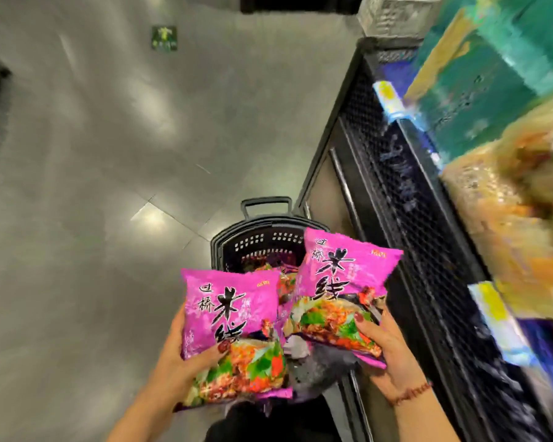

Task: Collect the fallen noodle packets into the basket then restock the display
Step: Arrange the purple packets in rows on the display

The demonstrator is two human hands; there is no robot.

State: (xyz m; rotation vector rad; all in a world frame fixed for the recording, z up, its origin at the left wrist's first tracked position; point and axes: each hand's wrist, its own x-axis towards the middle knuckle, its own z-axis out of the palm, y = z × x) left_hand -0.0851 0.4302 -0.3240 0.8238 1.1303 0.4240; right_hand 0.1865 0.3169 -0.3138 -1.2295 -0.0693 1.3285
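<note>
- Holding a pink left packet (233, 330), the left hand (186, 355) pinches its lower left corner, thumb pressed on the printed front and fingers curled round behind the edge.
- A second pink packet, the right packet (342, 288), is pinched the same way at its lower right corner by the right hand (387, 355), thumb on the front, fingers behind.
- Both packets are upright, faces toward the camera, raised above the basket (256, 240); the right one sits higher and tilts a little to the right, its lower left corner overlapping the left packet's right edge.
- The right wrist wears a red bead bracelet (411, 392).
- The basket is black and perforated and stands on the floor (109, 186), its handle (265, 204) up at the far end; the two held packets hide most of its opening.
- More packets (268, 269) lie inside it, only partly seen between the two held ones.
- Just right of the basket runs a dark shelf (396, 193) with a mesh front and price tags (388, 100) on its rails.
- Blurred orange packs (517, 202) and teal packs (492, 74) fill the shelf above.
- The floor is grey and glossy, with a green mark (164, 38) far off.
</note>
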